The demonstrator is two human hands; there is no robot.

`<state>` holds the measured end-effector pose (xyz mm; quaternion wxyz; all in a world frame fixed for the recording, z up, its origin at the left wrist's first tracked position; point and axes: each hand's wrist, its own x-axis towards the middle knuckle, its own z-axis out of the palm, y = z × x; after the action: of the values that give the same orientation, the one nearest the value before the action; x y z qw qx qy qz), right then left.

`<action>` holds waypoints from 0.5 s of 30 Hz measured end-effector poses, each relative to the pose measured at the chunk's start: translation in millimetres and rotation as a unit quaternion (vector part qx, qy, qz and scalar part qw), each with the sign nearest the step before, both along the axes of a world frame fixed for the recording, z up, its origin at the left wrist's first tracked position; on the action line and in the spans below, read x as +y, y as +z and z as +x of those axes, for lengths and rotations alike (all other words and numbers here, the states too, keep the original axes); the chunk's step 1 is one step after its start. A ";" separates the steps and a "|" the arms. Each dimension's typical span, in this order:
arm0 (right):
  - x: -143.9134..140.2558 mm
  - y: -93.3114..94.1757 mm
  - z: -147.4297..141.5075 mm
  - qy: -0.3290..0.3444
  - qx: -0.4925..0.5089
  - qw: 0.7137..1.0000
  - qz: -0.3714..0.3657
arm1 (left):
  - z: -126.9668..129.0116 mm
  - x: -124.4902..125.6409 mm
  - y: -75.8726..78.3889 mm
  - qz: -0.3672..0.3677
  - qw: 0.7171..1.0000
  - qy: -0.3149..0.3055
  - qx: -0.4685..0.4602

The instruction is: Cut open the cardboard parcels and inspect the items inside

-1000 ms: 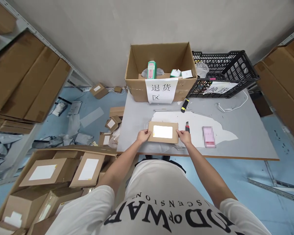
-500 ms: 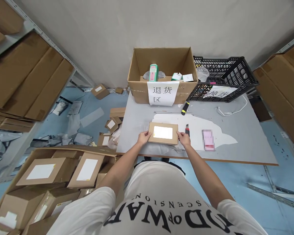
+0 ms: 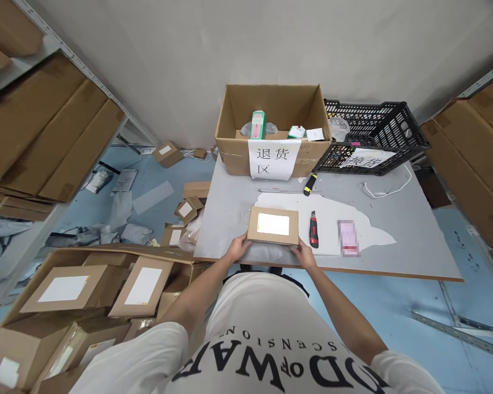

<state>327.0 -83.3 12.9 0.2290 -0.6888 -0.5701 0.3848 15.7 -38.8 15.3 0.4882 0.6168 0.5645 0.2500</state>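
A flat brown cardboard parcel (image 3: 252, 231) with a white label lies on the grey table (image 3: 394, 213) near its front edge. My left hand (image 3: 238, 249) touches the parcel's near left corner. My right hand (image 3: 303, 253) rests at its near right corner. Both hands sit low at the front edge, fingers against the box. A red and black utility knife (image 3: 313, 230) lies just right of the parcel, clear of my right hand.
A pink item (image 3: 348, 238) lies right of the knife. At the table's back stand an open carton (image 3: 271, 106) with a paper sign and a black plastic crate (image 3: 373, 128). A yellow-black marker (image 3: 309, 184) and white cable (image 3: 384, 189) lie nearby. Labelled boxes (image 3: 86, 284) fill a carton on the floor left.
Both hands have slid from the parcel's sides back to its near corners. The utility knife, earlier partly covered by my right hand, now shows fully.
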 end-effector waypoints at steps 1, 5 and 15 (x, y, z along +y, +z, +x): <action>1.0 1.4 -2.8 -0.009 -0.004 1.000 0.002 | 1.9 0.5 -1.0 0.009 1.000 -0.007 0.007; 3.5 6.8 -6.9 -0.019 -0.006 1.000 0.007 | 6.2 2.4 -0.3 0.016 1.000 -0.003 0.020; 35.6 68.2 4.8 0.029 -0.071 0.996 0.041 | 4.3 21.3 60.4 0.052 0.997 0.008 0.064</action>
<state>331.8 -47.7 81.1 0.2043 -0.6878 -0.6199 0.3175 19.9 -17.5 75.7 0.4162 0.6515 0.5860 0.2428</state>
